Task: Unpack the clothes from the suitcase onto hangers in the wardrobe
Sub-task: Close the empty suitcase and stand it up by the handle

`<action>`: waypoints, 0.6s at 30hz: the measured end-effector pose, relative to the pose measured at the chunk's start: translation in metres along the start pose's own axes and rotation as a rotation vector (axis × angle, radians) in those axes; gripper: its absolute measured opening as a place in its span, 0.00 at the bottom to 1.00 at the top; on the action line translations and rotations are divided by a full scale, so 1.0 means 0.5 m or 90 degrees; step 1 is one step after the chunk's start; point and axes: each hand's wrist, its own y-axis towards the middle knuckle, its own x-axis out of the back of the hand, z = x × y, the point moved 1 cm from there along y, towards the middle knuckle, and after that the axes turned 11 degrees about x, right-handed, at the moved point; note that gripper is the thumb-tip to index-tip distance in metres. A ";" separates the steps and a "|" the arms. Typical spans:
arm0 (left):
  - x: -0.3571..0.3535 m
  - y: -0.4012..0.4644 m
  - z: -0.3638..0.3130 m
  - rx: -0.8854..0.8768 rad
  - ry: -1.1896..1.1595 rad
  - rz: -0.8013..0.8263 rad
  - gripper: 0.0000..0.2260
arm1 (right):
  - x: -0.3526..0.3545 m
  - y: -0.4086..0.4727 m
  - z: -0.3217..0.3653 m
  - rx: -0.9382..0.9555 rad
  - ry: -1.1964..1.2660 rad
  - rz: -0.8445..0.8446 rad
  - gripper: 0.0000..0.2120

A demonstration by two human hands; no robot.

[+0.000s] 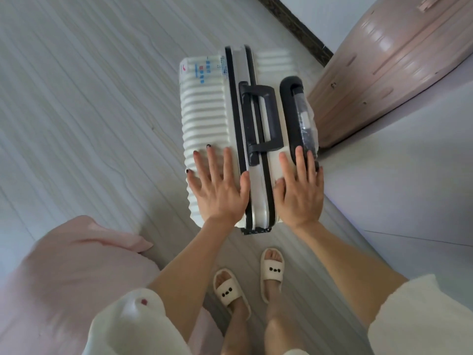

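A white ribbed hard-shell suitcase (204,111) stands upright and closed on the pale floor, seen from above. It has black trim, a black carry handle (261,121) and a black pull handle (297,116) wrapped in plastic. My left hand (220,185) lies flat with straight spread fingers on the suitcase's left shell. My right hand (299,188) lies flat on the right side, fingertips by the pull handle. No clothes, hangers or wardrobe are visible.
A larger pink suitcase (384,65) stands at the upper right against a white wall (409,162). Pink bedding (64,272) fills the lower left. My feet in white slippers (271,270) stand just behind the white suitcase. Pale wood-grain floor (89,98) stretches to the left.
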 end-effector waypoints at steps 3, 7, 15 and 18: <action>0.016 0.060 -0.020 -0.022 0.010 -0.011 0.32 | -0.003 0.055 -0.002 -0.027 0.006 -0.006 0.26; 0.039 0.146 -0.051 -0.044 0.024 -0.024 0.32 | -0.006 0.137 -0.010 -0.047 0.009 -0.022 0.26; 0.105 0.367 -0.158 -0.088 0.052 -0.029 0.27 | -0.008 0.361 -0.052 -0.086 0.018 -0.072 0.25; 0.132 0.465 -0.204 -0.104 0.063 -0.027 0.27 | -0.006 0.462 -0.069 -0.103 0.015 -0.076 0.25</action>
